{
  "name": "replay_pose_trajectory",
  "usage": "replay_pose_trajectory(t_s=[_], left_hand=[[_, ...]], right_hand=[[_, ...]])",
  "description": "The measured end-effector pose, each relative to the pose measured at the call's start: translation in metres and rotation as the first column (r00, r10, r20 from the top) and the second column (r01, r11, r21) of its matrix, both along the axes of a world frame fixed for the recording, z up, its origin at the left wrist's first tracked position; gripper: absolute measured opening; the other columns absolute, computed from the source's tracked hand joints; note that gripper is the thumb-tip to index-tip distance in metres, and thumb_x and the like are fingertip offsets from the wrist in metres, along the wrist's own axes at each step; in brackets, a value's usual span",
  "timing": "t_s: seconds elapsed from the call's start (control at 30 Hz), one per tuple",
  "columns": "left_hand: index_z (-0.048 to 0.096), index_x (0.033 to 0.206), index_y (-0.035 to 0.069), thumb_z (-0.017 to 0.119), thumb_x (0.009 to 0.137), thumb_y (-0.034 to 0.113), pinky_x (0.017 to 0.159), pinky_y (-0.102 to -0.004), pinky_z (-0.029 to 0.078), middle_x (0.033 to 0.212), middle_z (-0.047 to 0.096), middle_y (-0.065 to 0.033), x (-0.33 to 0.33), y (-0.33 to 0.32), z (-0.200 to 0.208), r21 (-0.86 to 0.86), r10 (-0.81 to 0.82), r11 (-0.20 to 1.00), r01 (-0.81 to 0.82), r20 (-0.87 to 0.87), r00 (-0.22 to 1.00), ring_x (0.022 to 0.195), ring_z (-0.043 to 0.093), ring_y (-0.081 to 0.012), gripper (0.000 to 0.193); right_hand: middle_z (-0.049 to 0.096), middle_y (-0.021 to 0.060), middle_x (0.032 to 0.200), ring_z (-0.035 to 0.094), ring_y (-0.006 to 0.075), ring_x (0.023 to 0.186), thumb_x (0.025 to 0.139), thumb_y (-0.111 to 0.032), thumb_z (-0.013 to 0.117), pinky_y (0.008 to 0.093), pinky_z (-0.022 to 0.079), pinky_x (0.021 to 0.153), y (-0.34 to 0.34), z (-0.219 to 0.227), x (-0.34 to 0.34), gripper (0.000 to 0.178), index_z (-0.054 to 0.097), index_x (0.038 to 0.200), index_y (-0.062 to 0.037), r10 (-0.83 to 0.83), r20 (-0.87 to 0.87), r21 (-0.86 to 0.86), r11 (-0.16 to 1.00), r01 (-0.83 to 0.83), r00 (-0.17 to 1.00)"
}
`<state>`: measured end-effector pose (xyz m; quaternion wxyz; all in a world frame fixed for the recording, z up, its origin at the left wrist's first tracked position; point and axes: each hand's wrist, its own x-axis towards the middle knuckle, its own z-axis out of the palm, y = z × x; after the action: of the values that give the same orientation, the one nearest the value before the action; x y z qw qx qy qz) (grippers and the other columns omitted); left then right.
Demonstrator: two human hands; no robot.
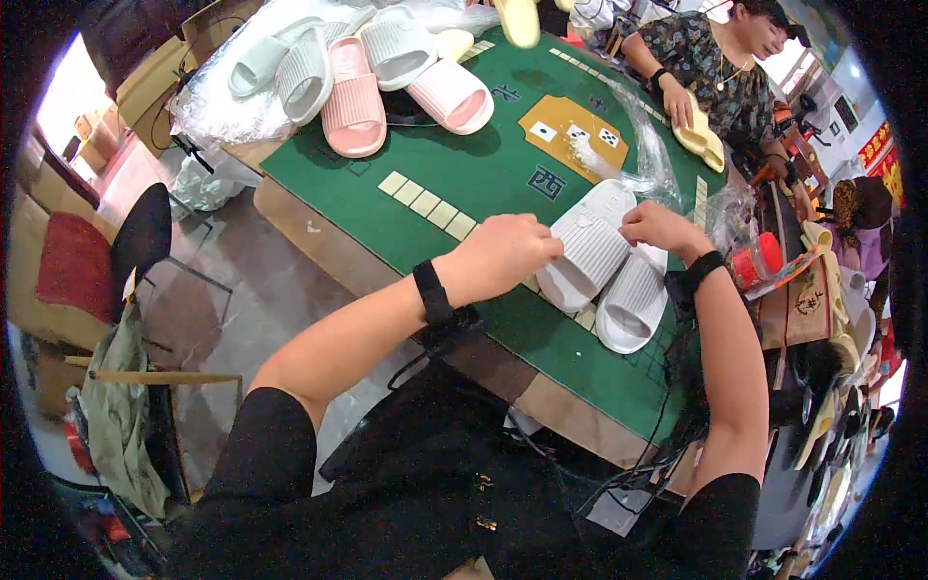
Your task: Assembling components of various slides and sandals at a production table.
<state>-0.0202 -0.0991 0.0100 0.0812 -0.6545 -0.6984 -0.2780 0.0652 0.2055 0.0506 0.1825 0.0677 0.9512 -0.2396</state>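
Observation:
A pair of white ribbed slide slippers lies on the green table mat near me. The left slipper (586,253) rests partly over the right slipper (632,302). My left hand (501,253) is closed beside the left slipper's strap, thumb and fingertips pinched together at its outer edge. On the other side, my right hand (667,230) is curled with its fingertips pinched near the strap's inner edge, over the right slipper. Whatever sits in either pinch is hidden or too small to name. Both wrists wear black bands.
Pink slippers (354,101) and grey-white slippers (398,50) lie at the far left of the green table (319,179) by clear plastic wrap (227,108). Across the table, another person's hand holds a yellow slipper (698,137). A red-lidded jar (757,259) stands right; black cables (638,474) hang near me.

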Motion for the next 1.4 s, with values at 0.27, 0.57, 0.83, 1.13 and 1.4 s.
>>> replay_pose_trajectory(t_s=[0.27, 0.57, 0.83, 1.13, 1.4], left_hand=[[0.062, 0.086, 0.011, 0.06, 0.077, 0.019, 0.071, -0.0302, 0.048, 0.084, 0.06, -0.0005, 0.025, 0.034, -0.01, 0.033, -0.257, 0.949, 0.314, -0.495, 0.83, 0.085, 0.058, -0.0173, 0.012], [0.065, 0.069, 0.013, 0.06, 0.074, 0.023, 0.074, -0.029, 0.048, 0.083, 0.062, 0.0, 0.029, 0.06, -0.01, -0.133, -0.492, 0.821, 0.555, -0.658, 0.57, 0.086, 0.058, -0.0162, 0.012], [0.064, 0.071, 0.011, 0.061, 0.074, 0.021, 0.072, -0.032, 0.051, 0.079, 0.062, -0.0012, 0.032, 0.066, -0.012, -0.18, -0.607, 0.743, 0.644, -0.586, 0.537, 0.084, 0.061, -0.0193, 0.011], [0.065, 0.072, 0.01, 0.06, 0.078, 0.021, 0.072, -0.0331, 0.052, 0.079, 0.062, -0.0013, 0.049, 0.065, -0.015, -0.227, -0.558, 0.813, 0.536, -0.565, 0.607, 0.087, 0.061, -0.021, 0.013], [0.069, 0.072, 0.009, 0.061, 0.077, 0.019, 0.075, -0.0325, 0.055, 0.08, 0.062, -0.0048, 0.056, 0.059, -0.018, -0.25, -0.537, 0.84, 0.482, -0.515, 0.668, 0.09, 0.06, -0.0242, 0.013]], right_hand=[[0.061, 0.0089, 0.064, 0.054, 0.0147, 0.061, 0.084, -0.021, 0.059, 0.0344, 0.043, 0.059, -0.001, -0.006, 0.0, 0.028, 0.062, 0.071, 0.003, 0.094, -0.075, -0.034, 0.995, -0.096, 0.993], [0.059, 0.0017, 0.065, 0.05, 0.0105, 0.064, 0.092, -0.026, 0.06, 0.0315, 0.042, 0.06, -0.009, 0.0, 0.011, 0.033, 0.061, 0.071, -0.0006, -0.016, -0.076, -0.136, 0.991, 0.005, 0.997], [0.06, 0.0001, 0.067, 0.05, 0.0097, 0.064, 0.094, -0.027, 0.062, 0.0303, 0.041, 0.059, -0.012, 0.001, 0.023, 0.031, 0.065, 0.076, -0.0013, -0.087, -0.07, -0.165, 0.983, 0.074, 0.994], [0.056, -0.0004, 0.064, 0.047, 0.0092, 0.063, 0.093, -0.024, 0.063, 0.0313, 0.04, 0.057, -0.012, -0.003, 0.025, 0.03, 0.063, 0.076, 0.0008, -0.078, -0.121, -0.171, 0.984, 0.057, 0.99], [0.054, 0.0004, 0.063, 0.045, 0.0098, 0.062, 0.091, -0.022, 0.064, 0.0323, 0.039, 0.056, -0.006, -0.01, 0.031, 0.029, 0.06, 0.075, 0.0012, -0.059, -0.21, -0.184, 0.983, 0.02, 0.976]])
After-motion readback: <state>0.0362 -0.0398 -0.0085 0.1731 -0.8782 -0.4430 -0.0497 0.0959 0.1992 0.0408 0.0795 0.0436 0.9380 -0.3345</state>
